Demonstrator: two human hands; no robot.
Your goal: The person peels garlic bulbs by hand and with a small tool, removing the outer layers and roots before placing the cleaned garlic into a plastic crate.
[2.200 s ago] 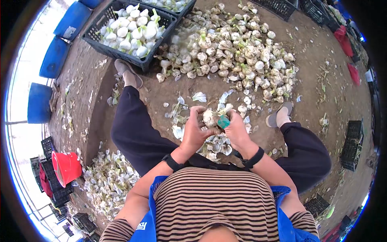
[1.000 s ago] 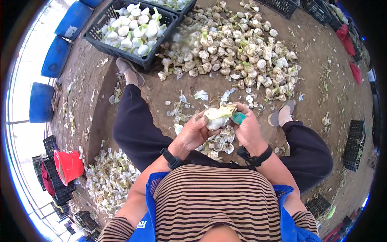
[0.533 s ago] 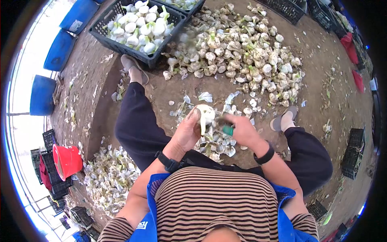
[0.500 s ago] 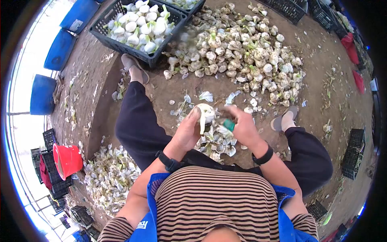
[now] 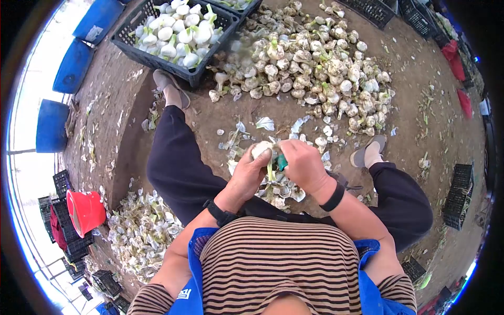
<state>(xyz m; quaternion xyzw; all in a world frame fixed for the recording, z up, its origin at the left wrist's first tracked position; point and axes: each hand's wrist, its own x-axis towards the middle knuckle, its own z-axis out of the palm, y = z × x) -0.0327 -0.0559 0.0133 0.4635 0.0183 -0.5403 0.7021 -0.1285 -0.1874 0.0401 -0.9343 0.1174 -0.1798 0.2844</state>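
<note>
My left hand [image 5: 248, 172] is wrapped round a white garlic bulb [image 5: 259, 149], with its pale stem hanging down past the thumb. Close against the bulb's right side is my right hand [image 5: 305, 166], its fingers closed on a tool with a green handle [image 5: 282, 162]. The tool's working end is hidden. Below both hands, peeled garlic skins [image 5: 283, 193] lie on the ground between my legs. Beyond the hands spreads a big heap of dirty, unpeeled garlic bulbs [image 5: 302, 65].
A black crate [image 5: 152, 62] full of clean white garlic stands by my left foot. More skins [image 5: 142, 231] are piled left of my leg, near a red bucket [image 5: 86, 210]. Blue barrels [image 5: 52, 126] line the left side. Another black crate [image 5: 458, 197] lies at the right.
My right hand has moved left, up against the garlic bulb. The bulb has turned in my left hand, its stem now pointing down beside the green handle.
</note>
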